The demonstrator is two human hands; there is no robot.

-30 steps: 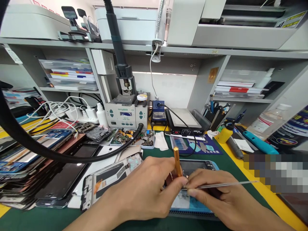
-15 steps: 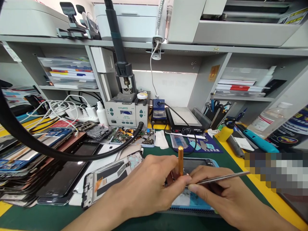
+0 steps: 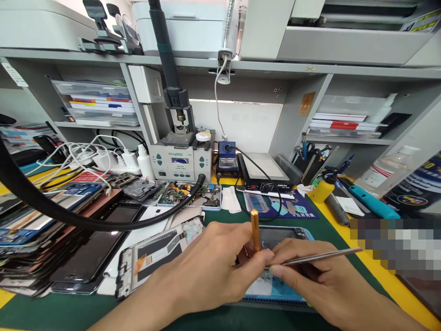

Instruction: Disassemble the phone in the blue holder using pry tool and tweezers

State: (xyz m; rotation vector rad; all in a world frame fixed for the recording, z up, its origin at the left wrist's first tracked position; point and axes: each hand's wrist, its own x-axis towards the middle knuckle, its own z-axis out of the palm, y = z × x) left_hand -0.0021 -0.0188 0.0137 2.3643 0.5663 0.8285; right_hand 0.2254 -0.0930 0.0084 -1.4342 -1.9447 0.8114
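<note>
My left hand (image 3: 223,262) is closed around the gold handle of a small screwdriver (image 3: 255,230), which stands almost upright between thumb and fingers. A thin pair of metal tweezers (image 3: 320,256) is pinched in my right hand (image 3: 317,276), its back end pointing right. Thumbs and fingertips of both hands meet over a phone (image 3: 280,234) with a light blue edge, and they cover its middle. What the tips of the tools touch is hidden. To the left of my hands lies a phone frame (image 3: 155,257) with bare inner parts showing.
A phone stack (image 3: 20,257) and a black phone (image 3: 99,243) lie left. A thick black hose (image 3: 138,226) arcs across the front left. Behind stand the hot-air station (image 3: 179,161), a parts tray (image 3: 213,208) and a heating plate (image 3: 265,170). A yellow bottle (image 3: 322,191) stands right.
The top of the screwdriver has tipped slightly left. Both hands stay in nearly the same place and keep their grips; the tweezers' back end has shifted slightly right.
</note>
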